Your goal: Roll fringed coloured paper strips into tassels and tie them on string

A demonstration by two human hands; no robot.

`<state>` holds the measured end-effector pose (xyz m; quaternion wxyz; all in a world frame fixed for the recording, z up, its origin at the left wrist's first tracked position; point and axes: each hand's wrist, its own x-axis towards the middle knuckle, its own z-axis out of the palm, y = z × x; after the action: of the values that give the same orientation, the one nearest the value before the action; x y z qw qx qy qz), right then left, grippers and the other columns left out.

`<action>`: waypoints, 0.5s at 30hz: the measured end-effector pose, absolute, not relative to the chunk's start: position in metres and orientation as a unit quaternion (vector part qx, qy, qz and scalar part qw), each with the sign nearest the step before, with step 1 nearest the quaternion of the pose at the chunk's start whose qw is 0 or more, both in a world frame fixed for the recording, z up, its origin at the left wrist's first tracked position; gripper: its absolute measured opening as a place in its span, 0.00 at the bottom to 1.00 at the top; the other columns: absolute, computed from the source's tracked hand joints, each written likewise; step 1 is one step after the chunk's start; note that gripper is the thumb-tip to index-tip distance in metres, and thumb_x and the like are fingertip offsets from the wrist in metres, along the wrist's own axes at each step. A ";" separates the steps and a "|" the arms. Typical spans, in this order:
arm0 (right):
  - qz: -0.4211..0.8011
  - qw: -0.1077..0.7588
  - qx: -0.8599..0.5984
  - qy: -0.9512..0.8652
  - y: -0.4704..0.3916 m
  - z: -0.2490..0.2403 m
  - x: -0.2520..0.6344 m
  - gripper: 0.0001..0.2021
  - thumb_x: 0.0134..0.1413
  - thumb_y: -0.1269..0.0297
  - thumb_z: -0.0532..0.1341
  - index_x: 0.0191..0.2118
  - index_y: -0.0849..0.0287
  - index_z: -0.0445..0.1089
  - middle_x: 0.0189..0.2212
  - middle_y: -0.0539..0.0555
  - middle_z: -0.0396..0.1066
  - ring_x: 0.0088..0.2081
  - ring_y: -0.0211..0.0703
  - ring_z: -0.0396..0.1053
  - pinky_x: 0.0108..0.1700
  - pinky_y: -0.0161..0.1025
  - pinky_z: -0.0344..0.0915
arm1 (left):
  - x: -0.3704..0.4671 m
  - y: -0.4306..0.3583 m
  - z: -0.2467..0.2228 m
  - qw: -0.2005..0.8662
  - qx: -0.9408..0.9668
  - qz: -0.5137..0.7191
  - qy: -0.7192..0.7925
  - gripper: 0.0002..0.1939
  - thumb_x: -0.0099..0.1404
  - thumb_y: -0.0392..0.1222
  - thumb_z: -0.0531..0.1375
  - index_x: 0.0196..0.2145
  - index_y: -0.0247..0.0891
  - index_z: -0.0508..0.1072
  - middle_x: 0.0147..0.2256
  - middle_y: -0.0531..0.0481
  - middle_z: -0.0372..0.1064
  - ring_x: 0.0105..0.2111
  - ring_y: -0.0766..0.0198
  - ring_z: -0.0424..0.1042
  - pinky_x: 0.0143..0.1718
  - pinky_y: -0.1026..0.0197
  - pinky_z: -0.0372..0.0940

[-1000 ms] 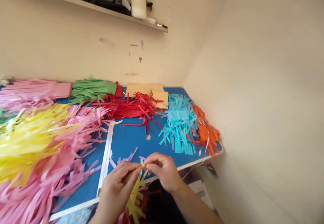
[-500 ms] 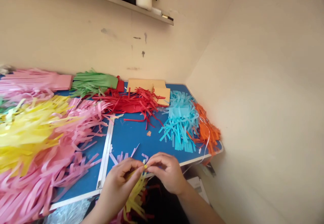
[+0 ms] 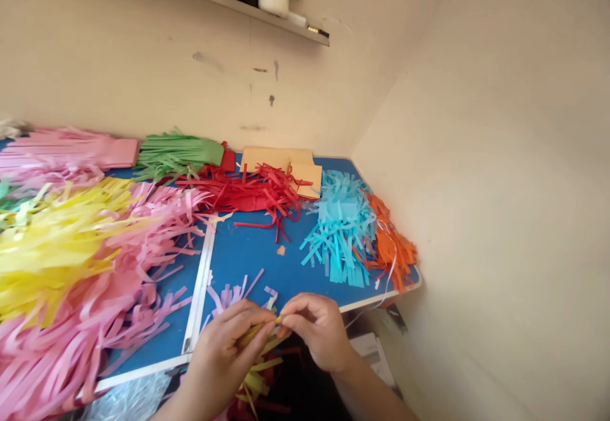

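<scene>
Head view, going left to right. Table point(image 3: 248, 249): blue top, white front edge, left end out of frame. Back edge, left: folded pink stack point(image 3: 117, 153), uncut band toward the right, strips trailing left. In front of it, yellow fringe pile point(image 3: 52, 249) lies over pink fringe pile point(image 3: 95, 313), spilling toward the front edge. Clear plastic point(image 3: 131, 399) sits just below that edge. Green stack point(image 3: 190, 151) on the back edge, next to red fringe point(image 3: 248, 192). Looks sorted by colour, probably to keep strips from tangling.

Purple strips point(image 3: 229, 295) near the front edge, partly behind left hand point(image 3: 233, 345). Left hand is curled, thumb and index pinching a twisted yellow paper point(image 3: 278, 320); right hand point(image 3: 317, 329) pinches it from the other side, fingertips nearly meeting. Fine pinch likely because the piece is thin. It's held at the front edge; yellow strips hang below the hands, over the lap, probably so they drop free.

Tan sheets point(image 3: 305, 180) at the back edge. Cyan fringe point(image 3: 339, 224) then orange fringe point(image 3: 393, 243) at the right corner, touching. White string point(image 3: 392, 265) crosses the orange and runs off the front edge.

No brands, labels or writing readable anywhere.
</scene>
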<state>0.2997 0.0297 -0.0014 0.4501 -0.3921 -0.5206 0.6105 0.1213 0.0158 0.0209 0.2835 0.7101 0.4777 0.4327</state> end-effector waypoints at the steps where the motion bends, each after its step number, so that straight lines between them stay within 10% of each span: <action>1: 0.619 0.450 -0.388 -0.514 0.029 -0.002 0.300 0.09 0.52 0.58 0.69 0.30 0.58 0.75 0.26 0.50 0.75 0.26 0.40 0.75 0.30 0.33 0.71 | 0.121 0.016 0.021 0.278 0.713 0.434 0.475 0.10 0.65 0.44 0.58 0.30 0.43 0.79 0.26 0.52 0.75 0.25 0.67 0.75 0.26 0.71 0.68; 15: 0.540 0.472 -0.378 -0.586 0.029 -0.003 0.303 0.01 0.54 0.66 0.68 0.34 0.55 0.78 0.32 0.51 0.75 0.34 0.39 0.71 0.38 0.34 0.66 | 0.121 0.013 0.018 0.208 0.736 0.438 0.473 0.07 0.66 0.44 0.60 0.31 0.44 0.76 0.26 0.56 0.76 0.24 0.70 0.75 0.27 0.73 0.68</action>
<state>0.3033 0.0285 -0.0034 0.4717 -0.3779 -0.5859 0.5398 0.1213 0.0132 0.0177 0.2079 0.7356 0.4726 0.4385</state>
